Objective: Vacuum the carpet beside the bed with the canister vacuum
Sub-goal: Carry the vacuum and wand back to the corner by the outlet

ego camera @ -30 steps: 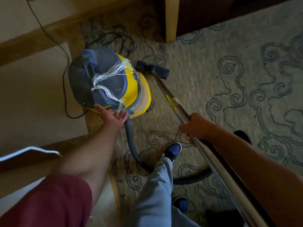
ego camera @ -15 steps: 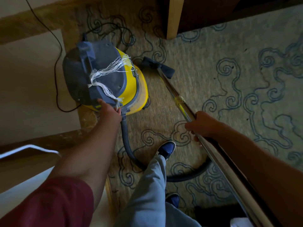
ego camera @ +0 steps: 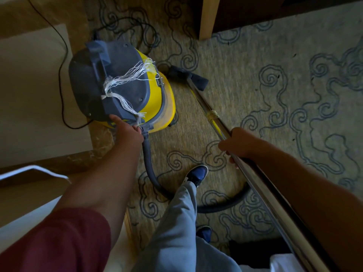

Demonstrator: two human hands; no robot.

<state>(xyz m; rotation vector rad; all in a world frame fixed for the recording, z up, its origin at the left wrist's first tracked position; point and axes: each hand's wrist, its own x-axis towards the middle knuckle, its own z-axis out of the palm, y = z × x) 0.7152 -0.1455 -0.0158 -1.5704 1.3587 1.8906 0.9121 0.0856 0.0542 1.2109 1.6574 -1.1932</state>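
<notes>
In the head view, the canister vacuum sits in the upper left of the frame, a yellow drum under a grey motor head with frayed white string tied across the top. The left hand is on its near lower edge, just above the hose socket. The fingers lie against the grey housing, but I cannot tell whether they are pressing a switch or curling under the rim.

The right hand, at centre right, is clenched round the metal wand. From this grip the wand's long axis runs up and to the left, ending at the dark floor nozzle, which lies just beside the drum's right flank. The wand's other end runs down past the forearm to the lower right corner. The right hand is therefore the nearer one to the nozzle, and a stroke would likely go along that diagonal.

The grey hose leaves the drum base, curves down past the blue shoe and loops right beneath the wand.

The carpet is olive with blue scrolls and fills the right of the frame. A pale bed edge with a wooden frame occupies the left, and the black power cord trails over it. A wooden furniture leg stands at top centre.
</notes>
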